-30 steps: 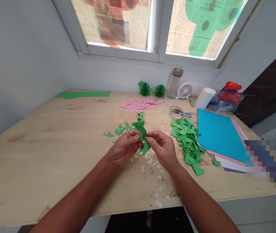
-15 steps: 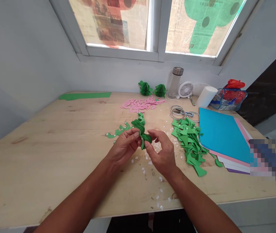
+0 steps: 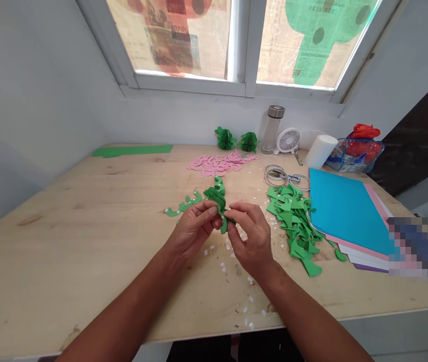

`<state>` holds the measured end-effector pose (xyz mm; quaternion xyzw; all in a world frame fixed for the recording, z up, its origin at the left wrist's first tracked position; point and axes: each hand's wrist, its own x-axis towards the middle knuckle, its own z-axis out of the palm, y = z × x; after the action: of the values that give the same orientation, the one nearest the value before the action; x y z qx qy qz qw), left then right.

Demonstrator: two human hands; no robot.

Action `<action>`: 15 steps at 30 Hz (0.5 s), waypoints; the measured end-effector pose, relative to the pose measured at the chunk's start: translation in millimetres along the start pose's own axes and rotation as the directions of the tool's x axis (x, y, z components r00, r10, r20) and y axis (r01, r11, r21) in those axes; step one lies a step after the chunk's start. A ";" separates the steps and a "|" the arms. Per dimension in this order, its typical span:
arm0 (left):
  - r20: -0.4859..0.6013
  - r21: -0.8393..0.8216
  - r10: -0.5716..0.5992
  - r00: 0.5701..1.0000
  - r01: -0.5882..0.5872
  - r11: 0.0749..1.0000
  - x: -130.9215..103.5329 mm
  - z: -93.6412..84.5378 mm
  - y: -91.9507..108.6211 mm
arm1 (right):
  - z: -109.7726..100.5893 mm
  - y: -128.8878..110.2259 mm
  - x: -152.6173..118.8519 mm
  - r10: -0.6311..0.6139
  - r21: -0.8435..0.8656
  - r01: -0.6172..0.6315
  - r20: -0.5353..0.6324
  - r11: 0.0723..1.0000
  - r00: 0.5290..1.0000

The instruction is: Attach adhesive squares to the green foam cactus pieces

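A layered stack of dark green paper cutouts (image 3: pixel 216 196) is between my hands, above the middle of the table. My left hand (image 3: pixel 196 227) is closed around its lower left side, thumb on top. At the stack's lower right end, the thumb and forefinger of my right hand (image 3: pixel 250 232) pinch the paper edges; the fingertips partly cover that part. One curved layer with a small white patch hangs down between the hands. Just behind and to the left lie loose curved green paper pieces (image 3: pixel 184 205) with white patches.
Pink paper cutouts (image 3: pixel 219 163) and two green folded paper shapes (image 3: pixel 225 139) are at the back. Right of my hands sit green scraps (image 3: pixel 293 221), tape rolls (image 3: pixel 276 176) and coloured sheets (image 3: pixel 345 211). A glass bottle (image 3: pixel 272 129) and white fan (image 3: pixel 288 140) stand near the wall.
My right fingers have shifted slightly at the stack's right end, and the fanned layers there are now more hidden. The curved layer below swung a little right.
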<state>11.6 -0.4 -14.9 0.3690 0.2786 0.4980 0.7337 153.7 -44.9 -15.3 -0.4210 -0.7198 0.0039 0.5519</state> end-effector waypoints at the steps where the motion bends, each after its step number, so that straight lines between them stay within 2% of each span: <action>1: -0.005 0.009 0.006 1.000 -0.006 1.000 0.0 0.1 0.1 | 0.0 0.4 -0.4 -0.011 -0.022 0.011 0.003 1.000 1.000; 7: -0.048 0.040 0.055 0.997 -0.053 0.998 0.7 0.2 0.6 | 0.5 1.1 -0.9 -0.104 -0.149 0.109 0.037 0.983 0.994; 15: -0.130 0.045 0.097 0.987 -0.092 0.995 0.8 1.8 0.0 | 1.4 -1.6 -0.5 -0.128 -0.208 0.138 0.061 0.968 0.990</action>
<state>13.2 -0.2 -13.9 0.3622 0.3186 0.5501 0.6817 151.7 -45.5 -15.5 -0.4281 -0.7556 -0.0999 0.4857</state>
